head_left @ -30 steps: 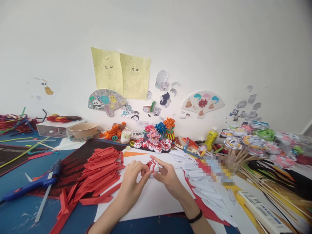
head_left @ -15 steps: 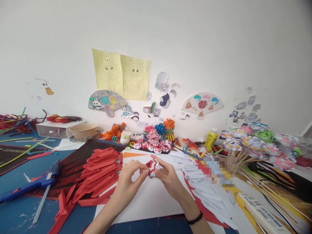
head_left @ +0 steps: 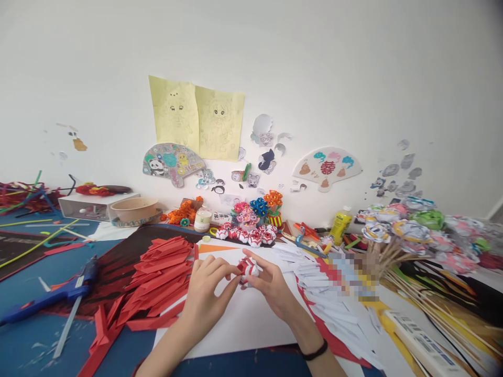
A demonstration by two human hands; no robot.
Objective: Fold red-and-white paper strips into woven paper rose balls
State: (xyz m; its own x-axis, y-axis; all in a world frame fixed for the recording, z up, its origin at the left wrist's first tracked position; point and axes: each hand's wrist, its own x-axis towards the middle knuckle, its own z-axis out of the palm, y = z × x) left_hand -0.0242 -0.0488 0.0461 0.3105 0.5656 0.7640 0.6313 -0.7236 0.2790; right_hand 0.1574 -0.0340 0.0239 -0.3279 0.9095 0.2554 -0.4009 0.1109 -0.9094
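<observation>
Both hands meet over a white sheet [head_left: 243, 324] at the middle of the table. A small red-and-white folded paper ball [head_left: 248, 268] sits between the fingertips. My left hand [head_left: 206, 298] pinches its left side with thumb and forefinger. My right hand [head_left: 271, 288], with a dark band on the wrist, cups it from the right and below. Folded red paper pieces [head_left: 157, 283] lie heaped to the left of the hands, folded white pieces [head_left: 314, 277] to the right. A row of finished red-and-white balls [head_left: 247, 235] stands just behind.
A blue glue gun [head_left: 51, 296] lies at the left on the blue mat. Paper flowers on sticks [head_left: 416, 235] fill the right side, beside a yellow glue bottle [head_left: 340, 222]. A wooden bowl [head_left: 133, 209] and clear box [head_left: 84, 207] stand at the back left, by the wall.
The hands have stayed in place over the sheet. The fingers have shifted slightly on the ball, with the left fingertips pressing closer to it.
</observation>
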